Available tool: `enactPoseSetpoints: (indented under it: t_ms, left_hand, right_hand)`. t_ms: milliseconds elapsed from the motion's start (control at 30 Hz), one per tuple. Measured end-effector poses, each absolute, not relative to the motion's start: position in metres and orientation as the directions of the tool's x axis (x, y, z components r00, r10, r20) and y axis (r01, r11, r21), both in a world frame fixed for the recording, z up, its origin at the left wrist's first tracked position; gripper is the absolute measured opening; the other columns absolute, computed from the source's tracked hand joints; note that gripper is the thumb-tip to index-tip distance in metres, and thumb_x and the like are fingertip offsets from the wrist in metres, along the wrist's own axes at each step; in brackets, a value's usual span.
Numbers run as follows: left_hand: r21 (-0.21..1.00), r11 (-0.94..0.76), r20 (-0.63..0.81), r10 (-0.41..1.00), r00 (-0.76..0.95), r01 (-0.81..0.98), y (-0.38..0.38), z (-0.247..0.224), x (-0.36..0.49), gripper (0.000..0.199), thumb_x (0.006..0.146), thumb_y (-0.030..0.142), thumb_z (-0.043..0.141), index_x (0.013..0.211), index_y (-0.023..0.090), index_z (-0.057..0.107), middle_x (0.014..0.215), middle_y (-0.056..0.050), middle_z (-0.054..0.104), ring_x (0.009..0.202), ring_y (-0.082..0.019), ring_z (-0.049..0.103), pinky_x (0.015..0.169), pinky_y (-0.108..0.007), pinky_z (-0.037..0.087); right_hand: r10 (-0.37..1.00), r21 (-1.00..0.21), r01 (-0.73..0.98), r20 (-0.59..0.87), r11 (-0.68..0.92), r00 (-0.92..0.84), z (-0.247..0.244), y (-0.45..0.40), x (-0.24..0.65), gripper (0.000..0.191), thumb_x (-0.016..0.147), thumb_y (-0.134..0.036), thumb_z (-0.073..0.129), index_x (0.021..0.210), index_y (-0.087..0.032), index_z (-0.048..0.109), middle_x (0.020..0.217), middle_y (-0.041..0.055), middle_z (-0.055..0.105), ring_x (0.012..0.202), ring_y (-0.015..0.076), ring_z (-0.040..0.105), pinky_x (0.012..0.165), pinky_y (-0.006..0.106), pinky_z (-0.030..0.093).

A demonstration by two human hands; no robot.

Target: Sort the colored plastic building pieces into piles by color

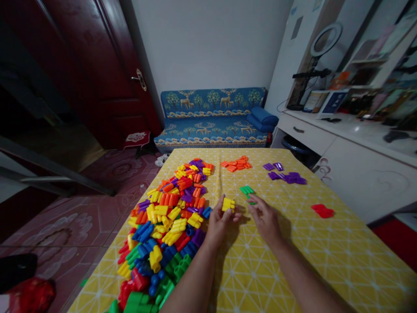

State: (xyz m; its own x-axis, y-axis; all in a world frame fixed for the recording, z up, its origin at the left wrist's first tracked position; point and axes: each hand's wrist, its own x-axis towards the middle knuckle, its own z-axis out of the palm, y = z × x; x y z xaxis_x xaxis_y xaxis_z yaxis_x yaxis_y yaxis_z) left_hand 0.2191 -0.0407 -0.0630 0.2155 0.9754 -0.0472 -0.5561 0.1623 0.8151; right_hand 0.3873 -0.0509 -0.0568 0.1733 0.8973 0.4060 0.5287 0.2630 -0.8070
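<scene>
One mixed pile [172, 213] — too many blocks to count — covers the left of the tabletop [247, 269], beside the left hand [219, 220], which pinches one yellow block [228, 204], its tubes running roughly crosswise. Farther back sits one orange cluster [237, 164]; the green blocks [247, 190], apparently two, lie at the right hand [265, 216] — the nearer hand, fingers loosely spread. Rightward come one purple group [292, 178], then one red group [322, 211].

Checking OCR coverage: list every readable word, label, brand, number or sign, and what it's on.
Nothing legible.
Blue-and-white box on the white dresser: pale marks, too blurred to read.
Box beside it: any print too blurred.
Toy blocks: no readable markings.
</scene>
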Motion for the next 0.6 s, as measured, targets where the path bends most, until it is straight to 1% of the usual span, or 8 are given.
enactPoseSetpoints:
  t_ms: [67, 133, 200, 267, 333, 367, 467, 600]
  left_hand:
    - [0.840, 0.161, -0.017, 0.962, 0.272, -0.518, -0.041, -0.065, 0.219, 0.083, 0.075, 0.039, 0.078, 0.147, 0.021, 0.039, 0.093, -0.008, 0.072, 0.066, -0.015, 0.068, 0.064, -0.027, 0.053]
    - [0.871, 0.167, -0.002, 0.942, 0.336, -0.462, -0.042, -0.066, 0.219, 0.083, 0.078, 0.041, 0.076, 0.148, 0.017, 0.038, 0.082, -0.007, 0.072, 0.059, -0.012, 0.064, 0.062, -0.026, 0.052]
    - [0.895, 0.170, -0.004, 0.928, 0.373, -0.412, -0.043, -0.065, 0.219, 0.084, 0.079, 0.045, 0.073, 0.149, 0.015, 0.036, 0.072, -0.005, 0.070, 0.056, -0.012, 0.063, 0.061, -0.026, 0.051]
    - [0.904, 0.167, -0.008, 0.927, 0.375, -0.394, -0.044, -0.063, 0.219, 0.090, 0.079, 0.047, 0.073, 0.151, 0.015, 0.030, 0.068, -0.004, 0.068, 0.055, -0.013, 0.062, 0.059, -0.027, 0.051]
    - [0.903, 0.174, -0.019, 0.930, 0.367, -0.393, -0.046, -0.061, 0.219, 0.095, 0.078, 0.048, 0.073, 0.153, 0.017, 0.025, 0.068, -0.003, 0.068, 0.054, -0.014, 0.063, 0.058, -0.027, 0.051]
    - [0.903, 0.175, -0.025, 0.933, 0.360, -0.391, -0.046, -0.060, 0.219, 0.095, 0.077, 0.049, 0.073, 0.153, 0.016, 0.025, 0.068, -0.003, 0.068, 0.054, -0.014, 0.063, 0.057, -0.027, 0.051]
    - [0.916, 0.150, -0.024, 0.946, 0.323, -0.371, -0.046, -0.062, 0.221, 0.085, 0.077, 0.050, 0.073, 0.145, 0.013, 0.039, 0.071, -0.005, 0.068, 0.057, -0.015, 0.063, 0.058, -0.027, 0.050]
    - [0.926, 0.098, -0.005, 0.969, 0.245, -0.366, -0.043, -0.068, 0.222, 0.064, 0.075, 0.051, 0.073, 0.122, 0.010, 0.060, 0.070, -0.005, 0.066, 0.057, -0.013, 0.061, 0.058, -0.026, 0.049]
  right_hand:
    - [0.969, -0.938, 0.296, 0.221, 0.180, 0.112, -0.058, -0.054, 0.357, 0.045, 0.090, -0.047, 0.052, 0.128, -0.025, 0.057, 0.102, 0.0077, 0.070, 0.071, 0.0184, 0.067, 0.061, 0.032, 0.055]
    - [0.992, -0.986, 0.139, 0.104, 0.094, 0.066, -0.060, -0.055, 0.342, 0.047, 0.087, -0.049, 0.056, 0.127, -0.025, 0.057, 0.086, 0.0033, 0.070, 0.058, 0.0153, 0.062, 0.052, 0.028, 0.052]
    - [0.997, -0.997, 0.067, 0.045, 0.041, 0.067, -0.061, -0.054, 0.341, 0.048, 0.082, -0.050, 0.061, 0.121, -0.022, 0.060, 0.074, 0.0006, 0.068, 0.050, 0.0130, 0.056, 0.047, 0.026, 0.047]
    - [0.994, -1.000, 0.027, 0.009, 0.006, 0.112, -0.060, -0.052, 0.349, 0.048, 0.076, -0.053, 0.067, 0.111, -0.019, 0.064, 0.075, 0.0020, 0.068, 0.048, 0.0120, 0.054, 0.045, 0.025, 0.045]
    - [0.986, -1.000, 0.012, 0.000, -0.002, 0.165, -0.058, -0.048, 0.359, 0.049, 0.071, -0.054, 0.072, 0.102, -0.017, 0.065, 0.080, 0.0051, 0.070, 0.053, 0.0131, 0.057, 0.047, 0.025, 0.045]
    - [0.982, -1.000, 0.012, 0.009, 0.007, 0.191, -0.058, -0.046, 0.364, 0.049, 0.069, -0.054, 0.073, 0.099, -0.016, 0.065, 0.081, 0.0062, 0.070, 0.056, 0.0141, 0.059, 0.048, 0.024, 0.045]
    - [0.965, -0.998, 0.032, 0.067, 0.061, 0.253, -0.058, -0.042, 0.375, 0.048, 0.069, -0.054, 0.073, 0.097, -0.016, 0.063, 0.082, 0.0067, 0.069, 0.064, 0.0158, 0.061, 0.051, 0.023, 0.045]
    - [0.943, -0.992, 0.069, 0.118, 0.102, 0.312, -0.060, -0.039, 0.381, 0.045, 0.069, -0.053, 0.073, 0.095, -0.017, 0.063, 0.081, 0.0059, 0.069, 0.068, 0.0168, 0.062, 0.055, 0.025, 0.048]
